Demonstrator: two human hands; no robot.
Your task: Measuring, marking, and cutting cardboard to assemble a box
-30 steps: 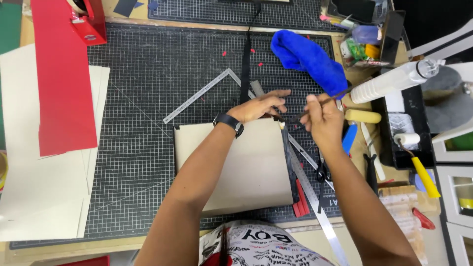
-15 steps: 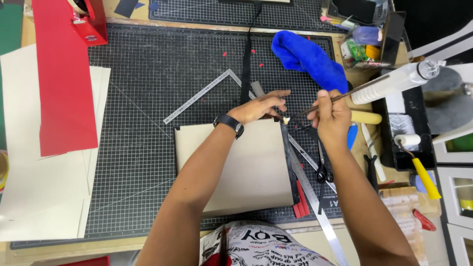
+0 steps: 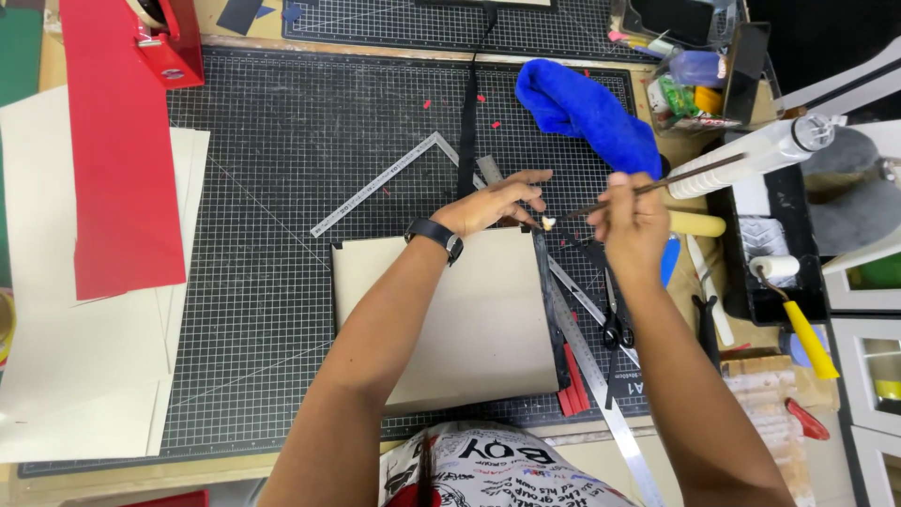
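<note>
At the top right corner of the beige board, our left hand rests with fingers spread loosely, pressing on the board's edge and gripping nothing. Just right of that corner, our right hand has its fingers clenched around a thin brush, whose pale tip touches the corner. The board lies flat on the black cutting mat. A blue cloth sits beyond the board, scissors to its right.

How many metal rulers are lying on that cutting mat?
2: an L-shaped square left of the left hand, and a long straight ruler by the board's right edge. Others may be hidden.
</note>
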